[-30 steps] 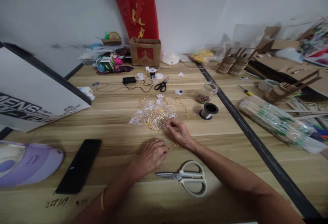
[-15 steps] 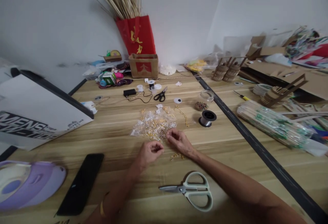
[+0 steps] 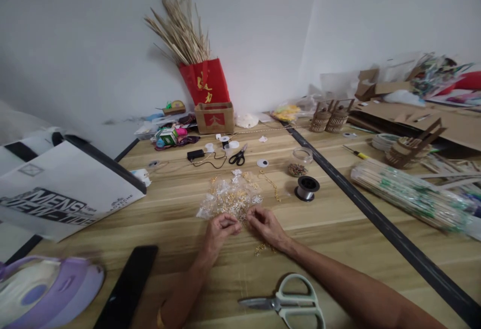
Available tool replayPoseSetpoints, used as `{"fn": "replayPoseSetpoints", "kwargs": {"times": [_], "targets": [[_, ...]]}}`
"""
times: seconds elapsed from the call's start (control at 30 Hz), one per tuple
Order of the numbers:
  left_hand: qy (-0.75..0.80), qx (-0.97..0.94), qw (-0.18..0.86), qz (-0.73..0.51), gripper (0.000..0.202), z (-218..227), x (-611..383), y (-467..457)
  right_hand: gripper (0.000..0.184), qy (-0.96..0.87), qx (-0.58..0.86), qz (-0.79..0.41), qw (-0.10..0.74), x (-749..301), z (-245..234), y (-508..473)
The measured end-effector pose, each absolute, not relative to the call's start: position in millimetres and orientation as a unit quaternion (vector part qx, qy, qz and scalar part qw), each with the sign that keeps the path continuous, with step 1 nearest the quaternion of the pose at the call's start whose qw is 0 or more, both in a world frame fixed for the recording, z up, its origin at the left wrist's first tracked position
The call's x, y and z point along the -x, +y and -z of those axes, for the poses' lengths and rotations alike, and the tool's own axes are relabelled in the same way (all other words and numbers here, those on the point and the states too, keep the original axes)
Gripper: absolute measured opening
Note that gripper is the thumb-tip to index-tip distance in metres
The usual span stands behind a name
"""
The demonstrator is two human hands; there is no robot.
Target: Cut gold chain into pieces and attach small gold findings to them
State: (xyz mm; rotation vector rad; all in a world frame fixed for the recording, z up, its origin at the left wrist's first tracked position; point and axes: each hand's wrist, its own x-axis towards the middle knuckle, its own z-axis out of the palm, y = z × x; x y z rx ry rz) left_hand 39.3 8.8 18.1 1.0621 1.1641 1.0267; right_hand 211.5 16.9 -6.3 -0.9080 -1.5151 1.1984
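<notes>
Pinching near trinket heap (image 3: 233,199): left hand (image 3: 219,232), right hand (image 3: 268,227), tips together, contents too small to tell

Left hand (image 3: 221,229): fingers curled, thumb and forefinger drawn close, tips pointing toward the right hand.
Right hand (image 3: 267,226): fingers bent inward, tips facing the left.
Fingertips: near each other; too small to tell whether either pinch is closed.
Left forearm (image 3: 191,286): slanting inward from the lower edge.
Right forearm (image 3: 338,274): a long diagonal from the lower right.

Red bag (image 3: 208,79) behind paper bag (image 3: 215,120); phone (image 3: 130,286) beside purple item (image 3: 77,288).
</notes>
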Motion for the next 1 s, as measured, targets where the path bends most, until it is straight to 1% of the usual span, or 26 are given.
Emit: {"fn": "replayPoseSetpoints", "kwargs": {"times": [0.07, 0.17, 0.3, 0.47, 0.73, 1.0], "targets": [[0.502, -0.436, 0.598, -0.448, 0.033, -15.3, -41.3, 8.1, 0.024, -0.616, 0.372, -0.498, 0.484, -211.4, 8.4, 18.0], [0.505, -0.421, 0.598, -0.459, 0.028, -9.8, -41.6, 9.3, 0.024, -0.611, 0.371, -0.507, 0.482, -211.3, 9.2, 19.3], [0.495, -0.411, 0.608, -0.465, 0.027, -4.4, -38.4, 11.0, 0.024, -0.616, 0.372, -0.495, 0.487, -210.1, 7.6, 19.1], [0.501, -0.451, 0.571, -0.469, 0.020, -4.0, -33.7, 10.6, 0.022, -0.640, 0.379, -0.471, 0.475, -208.9, 9.6, 16.6], [0.513, -0.467, 0.555, -0.459, 0.018, -3.5, -31.3, 10.5, 0.019, -0.662, 0.388, -0.445, 0.461, -208.3, 9.5, 11.2], [0.508, -0.444, 0.575, -0.462, 0.018, -2.0, -31.9, 9.2, 0.021, -0.675, 0.383, -0.433, 0.458, -203.8, 2.6, 4.5]]}}
